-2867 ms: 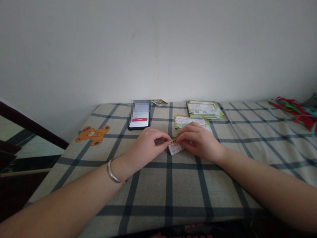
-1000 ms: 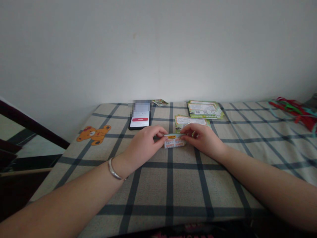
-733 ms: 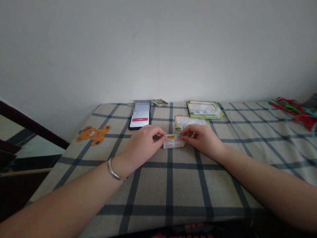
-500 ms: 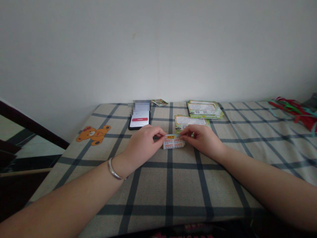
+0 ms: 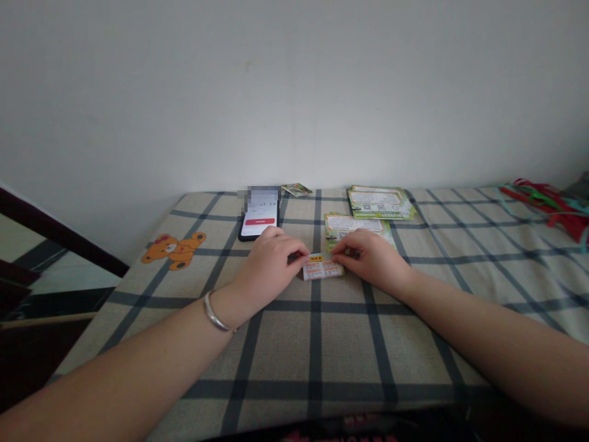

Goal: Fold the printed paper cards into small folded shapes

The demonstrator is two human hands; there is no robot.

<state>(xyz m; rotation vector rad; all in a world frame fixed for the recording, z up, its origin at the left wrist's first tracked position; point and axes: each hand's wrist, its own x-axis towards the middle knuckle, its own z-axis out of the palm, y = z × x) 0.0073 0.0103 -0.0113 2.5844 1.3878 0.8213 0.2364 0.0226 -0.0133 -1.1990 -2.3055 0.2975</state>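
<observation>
A small piece of printed paper [image 5: 322,270], white with orange print and a yellow label along its top, is bent over or folded in the middle of the table. My left hand [image 5: 273,264], a silver bangle on its wrist, pinches the paper's left edge between thumb and fingers. At its right edge my right hand [image 5: 375,258] does the same, fingers closed. Just behind the right hand lies a green-edged printed sheet [image 5: 350,224], partly covered by that hand.
A phone [image 5: 260,221] with a lit screen leans behind my left hand. More green leaflets [image 5: 380,202] are stacked at the back right, with a small folded packet [image 5: 297,189] near the wall. A bear cutout [image 5: 172,250] lies left; red and green straps [image 5: 552,205] lie far right.
The paper's top has come down and toward me, so it looks more curled over. Both hands keep their pinch, and my right hand has shifted slightly left.
</observation>
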